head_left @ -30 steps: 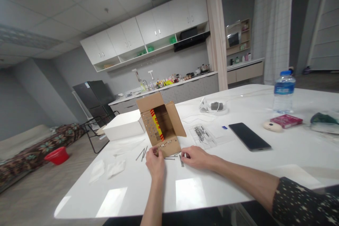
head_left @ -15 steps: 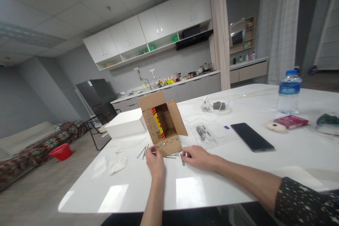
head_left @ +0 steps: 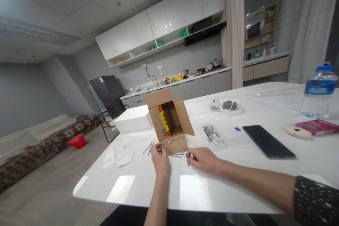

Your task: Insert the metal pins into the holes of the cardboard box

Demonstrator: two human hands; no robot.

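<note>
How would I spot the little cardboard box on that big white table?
On the white table, look at the near edge just beyond the two hands. The cardboard box stands open there, brown, with a red-and-yellow strip inside and rows of nails stuck through its flaps, unlike the plain white box behind it.

The left hand is touching the near flap of an open cardboard box lying on the white table, while the right hand is resting just beside loose nails. A black phone and a water bottle are sitting well apart to the right.
</note>
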